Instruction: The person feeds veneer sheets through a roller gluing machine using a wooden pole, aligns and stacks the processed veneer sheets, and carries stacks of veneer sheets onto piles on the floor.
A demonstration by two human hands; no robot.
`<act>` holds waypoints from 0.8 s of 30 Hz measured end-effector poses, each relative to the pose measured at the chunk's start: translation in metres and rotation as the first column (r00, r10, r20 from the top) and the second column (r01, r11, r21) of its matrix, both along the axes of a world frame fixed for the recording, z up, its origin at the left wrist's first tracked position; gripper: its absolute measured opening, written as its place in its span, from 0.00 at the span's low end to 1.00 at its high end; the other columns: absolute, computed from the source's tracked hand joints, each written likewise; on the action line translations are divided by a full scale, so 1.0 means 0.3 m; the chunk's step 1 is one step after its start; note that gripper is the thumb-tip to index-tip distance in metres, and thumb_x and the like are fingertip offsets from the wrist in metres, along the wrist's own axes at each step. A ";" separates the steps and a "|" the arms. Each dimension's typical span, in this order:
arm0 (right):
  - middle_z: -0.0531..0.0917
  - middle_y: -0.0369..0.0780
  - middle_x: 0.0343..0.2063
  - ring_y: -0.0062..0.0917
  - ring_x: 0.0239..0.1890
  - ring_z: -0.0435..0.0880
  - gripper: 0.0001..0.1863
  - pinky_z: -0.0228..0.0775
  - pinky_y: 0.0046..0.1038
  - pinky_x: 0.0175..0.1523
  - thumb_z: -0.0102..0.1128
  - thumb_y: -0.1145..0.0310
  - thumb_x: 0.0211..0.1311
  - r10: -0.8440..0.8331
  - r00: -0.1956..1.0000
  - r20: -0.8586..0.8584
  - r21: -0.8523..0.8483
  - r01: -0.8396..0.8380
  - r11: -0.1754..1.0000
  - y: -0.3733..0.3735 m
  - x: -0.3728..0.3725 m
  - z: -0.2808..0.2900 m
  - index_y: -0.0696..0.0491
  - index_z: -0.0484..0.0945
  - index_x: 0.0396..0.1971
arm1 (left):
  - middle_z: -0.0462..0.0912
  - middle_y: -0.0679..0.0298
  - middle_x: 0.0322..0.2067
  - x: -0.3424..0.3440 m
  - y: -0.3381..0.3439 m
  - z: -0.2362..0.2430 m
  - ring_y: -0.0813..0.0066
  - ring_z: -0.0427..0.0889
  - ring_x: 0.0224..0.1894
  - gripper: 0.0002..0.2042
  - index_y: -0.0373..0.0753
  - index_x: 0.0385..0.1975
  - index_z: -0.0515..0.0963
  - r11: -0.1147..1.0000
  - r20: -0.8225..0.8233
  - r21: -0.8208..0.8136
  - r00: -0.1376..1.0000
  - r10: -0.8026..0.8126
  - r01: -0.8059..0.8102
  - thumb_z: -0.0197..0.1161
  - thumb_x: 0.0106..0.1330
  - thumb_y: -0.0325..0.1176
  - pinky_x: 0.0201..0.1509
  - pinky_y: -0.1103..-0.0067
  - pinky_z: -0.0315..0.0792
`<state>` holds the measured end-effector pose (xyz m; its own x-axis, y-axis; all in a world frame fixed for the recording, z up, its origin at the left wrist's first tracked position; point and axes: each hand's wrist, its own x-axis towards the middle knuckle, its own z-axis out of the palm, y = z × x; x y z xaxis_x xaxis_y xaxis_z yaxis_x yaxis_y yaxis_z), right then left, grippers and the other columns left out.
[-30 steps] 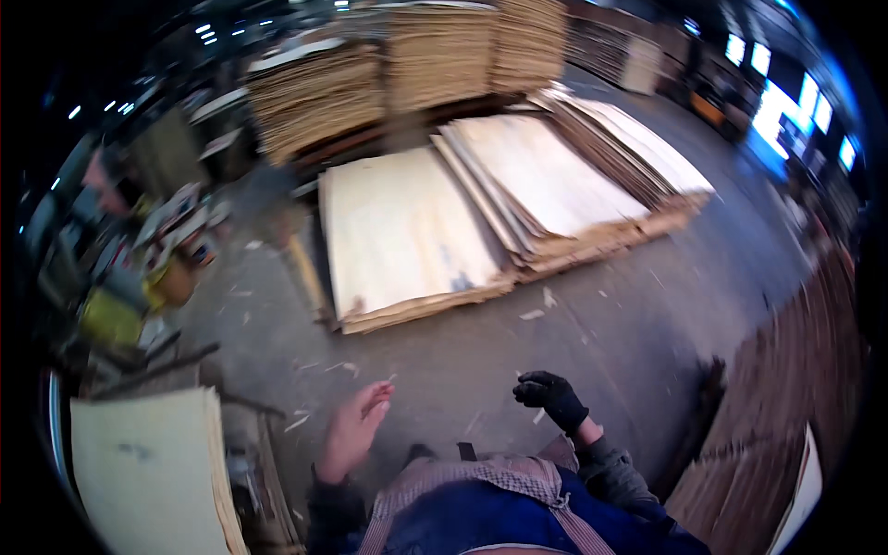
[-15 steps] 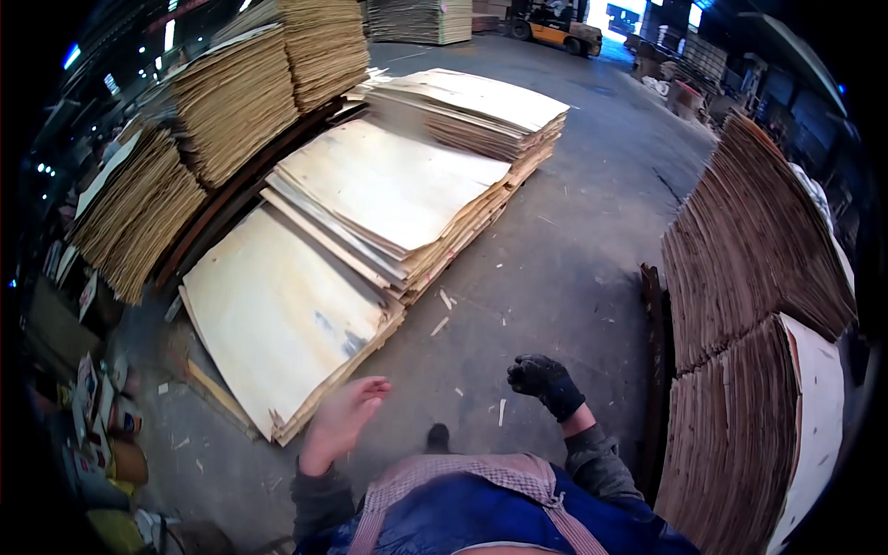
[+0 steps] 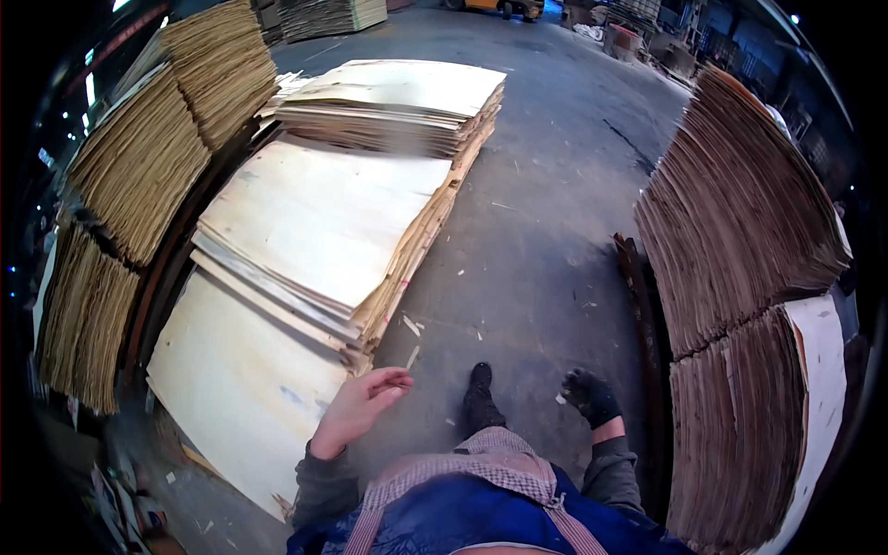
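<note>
My bare left hand (image 3: 365, 407) hangs over the near edge of a low stack of pale veneer sheets (image 3: 250, 370). Its fingers are loosely bent, the thumb stands a little apart, and nothing is in it. My right hand (image 3: 592, 398), in a dark glove, is lower right above the concrete floor, its fingers loosely curled around nothing that shows. Beyond the left hand lies a higher layer of veneer sheets (image 3: 324, 213), and behind that a thicker pile (image 3: 398, 88) with uneven edges.
Tall tan veneer stacks (image 3: 139, 157) stand along the left. Tall brown veneer stacks (image 3: 740, 213) line the right, beside a dark metal rail (image 3: 638, 305). Wood scraps (image 3: 412, 356) lie on the concrete floor (image 3: 527, 268). A yellow forklift (image 3: 490, 5) is far off.
The view has shifted forward and right, so the veneer piles sit further left and nearer. My left hand has moved slightly right, my right hand outward and lower. One boot has come forward.
</note>
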<state>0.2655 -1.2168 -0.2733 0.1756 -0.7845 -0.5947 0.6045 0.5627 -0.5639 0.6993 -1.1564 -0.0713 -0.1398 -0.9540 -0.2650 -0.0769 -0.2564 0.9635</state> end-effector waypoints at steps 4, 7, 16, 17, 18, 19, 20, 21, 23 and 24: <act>0.79 0.42 0.36 0.38 0.43 0.77 0.10 0.69 0.44 0.47 0.53 0.65 0.57 -0.149 0.989 -0.006 -0.013 0.149 0.989 -0.362 -0.055 -0.037 0.52 0.74 0.37 | 0.77 0.59 0.42 -0.014 -0.383 -0.005 0.74 0.76 0.44 0.16 0.28 0.49 0.68 0.999 0.083 -0.018 0.996 -0.036 0.038 0.51 0.60 0.23 0.49 0.81 0.69; 0.79 0.41 0.37 0.38 0.43 0.76 0.10 0.69 0.44 0.49 0.52 0.64 0.58 -0.164 0.986 0.021 0.046 0.163 0.986 -0.624 -0.052 -0.044 0.51 0.73 0.38 | 0.77 0.59 0.43 -0.036 -0.629 0.031 0.75 0.76 0.45 0.16 0.28 0.49 0.68 0.999 0.099 0.030 0.994 -0.039 0.036 0.51 0.61 0.23 0.50 0.81 0.69; 0.76 0.47 0.40 0.43 0.46 0.74 0.12 0.66 0.46 0.52 0.50 0.64 0.60 0.064 0.989 0.134 -0.099 -0.051 0.994 -1.690 0.207 0.048 0.55 0.70 0.39 | 0.77 0.58 0.42 0.026 -1.215 0.084 0.75 0.77 0.43 0.16 0.28 0.49 0.68 0.989 0.068 0.098 0.992 0.106 -0.112 0.51 0.61 0.24 0.48 0.82 0.69; 0.76 0.47 0.40 0.43 0.45 0.74 0.12 0.67 0.46 0.51 0.50 0.64 0.60 0.058 0.988 0.145 -0.041 -0.052 0.998 -1.816 0.259 0.052 0.55 0.70 0.39 | 0.77 0.56 0.42 0.049 -1.268 0.074 0.73 0.77 0.43 0.16 0.28 0.49 0.68 0.984 0.103 0.127 0.988 0.114 -0.127 0.51 0.61 0.24 0.48 0.80 0.70; 0.76 0.47 0.40 0.43 0.45 0.74 0.12 0.67 0.46 0.51 0.50 0.64 0.60 0.089 0.985 0.150 -0.045 -0.083 0.996 -1.935 0.309 0.050 0.55 0.70 0.39 | 0.77 0.55 0.42 0.075 -1.323 0.058 0.72 0.77 0.43 0.15 0.28 0.49 0.68 0.982 0.102 0.114 0.985 0.139 -0.150 0.51 0.61 0.24 0.47 0.80 0.71; 0.76 0.47 0.39 0.42 0.44 0.75 0.11 0.68 0.45 0.50 0.50 0.64 0.60 0.135 0.980 0.149 -0.085 -0.123 0.989 -2.049 0.362 0.046 0.55 0.70 0.38 | 0.77 0.55 0.42 0.104 -1.383 0.040 0.72 0.77 0.43 0.15 0.28 0.49 0.68 0.977 0.104 0.129 0.982 0.158 -0.171 0.51 0.61 0.24 0.47 0.80 0.71; 0.76 0.46 0.39 0.41 0.42 0.76 0.11 0.69 0.43 0.49 0.50 0.64 0.60 0.148 0.982 0.121 -0.101 -0.136 0.986 -2.157 0.410 0.037 0.54 0.70 0.38 | 0.78 0.55 0.42 0.135 -1.451 0.019 0.72 0.78 0.42 0.15 0.28 0.48 0.68 0.972 0.102 0.109 0.975 0.195 -0.206 0.51 0.61 0.24 0.47 0.80 0.71; 0.76 0.46 0.39 0.41 0.42 0.76 0.11 0.69 0.43 0.49 0.50 0.64 0.60 0.189 0.972 0.143 -0.125 -0.171 0.977 -2.257 0.458 0.023 0.54 0.70 0.38 | 0.78 0.55 0.42 0.166 -1.520 -0.002 0.71 0.78 0.42 0.15 0.28 0.48 0.68 0.967 0.112 0.095 0.968 0.224 -0.235 0.51 0.61 0.24 0.46 0.80 0.71; 0.77 0.44 0.36 0.39 0.40 0.77 0.09 0.70 0.42 0.47 0.51 0.64 0.60 0.220 0.967 0.127 -0.114 -0.206 0.972 -2.476 0.548 0.002 0.53 0.71 0.35 | 0.78 0.55 0.41 0.226 -1.681 -0.039 0.71 0.78 0.41 0.15 0.28 0.48 0.68 0.958 0.036 0.069 0.961 0.275 -0.277 0.51 0.61 0.24 0.45 0.80 0.72; 0.78 0.42 0.33 0.37 0.39 0.77 0.07 0.70 0.42 0.46 0.51 0.63 0.60 0.210 0.970 0.125 -0.069 -0.203 0.977 -2.572 0.593 -0.010 0.51 0.71 0.33 | 0.78 0.55 0.40 0.255 -1.772 -0.047 0.72 0.78 0.40 0.15 0.28 0.48 0.68 0.951 0.021 0.070 0.953 0.301 -0.302 0.51 0.60 0.23 0.45 0.80 0.71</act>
